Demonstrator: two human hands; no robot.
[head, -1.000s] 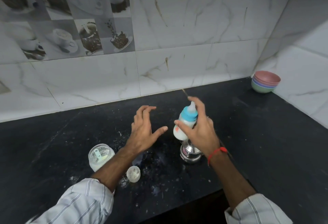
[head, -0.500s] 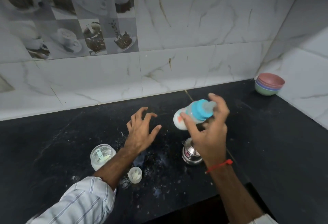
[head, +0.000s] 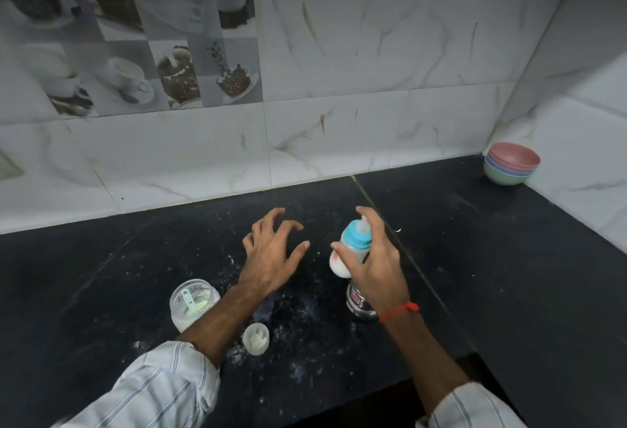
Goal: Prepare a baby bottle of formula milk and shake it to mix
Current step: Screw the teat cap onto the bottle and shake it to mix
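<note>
My right hand (head: pixel 375 263) grips a small baby bottle (head: pixel 349 247) with a blue collar and clear teat, white milk inside. It holds the bottle nearly upright above the black counter, index finger over the teat. My left hand (head: pixel 271 251) hovers to the bottle's left, fingers spread and bent, holding nothing. An open clear formula jar (head: pixel 191 303) with a pale scoop inside stands by my left forearm. A small white cap (head: pixel 256 339) lies in front of it.
A steel vessel (head: pixel 359 305) stands on the counter under my right wrist. Stacked coloured bowls (head: pixel 510 164) sit in the far right corner. White powder is scattered over the black counter (head: pixel 509 275). Tiled walls close the back and right side.
The bottle went from upright to tipped sideways, then back to nearly upright in my right hand. My left hand stayed spread beside it.
</note>
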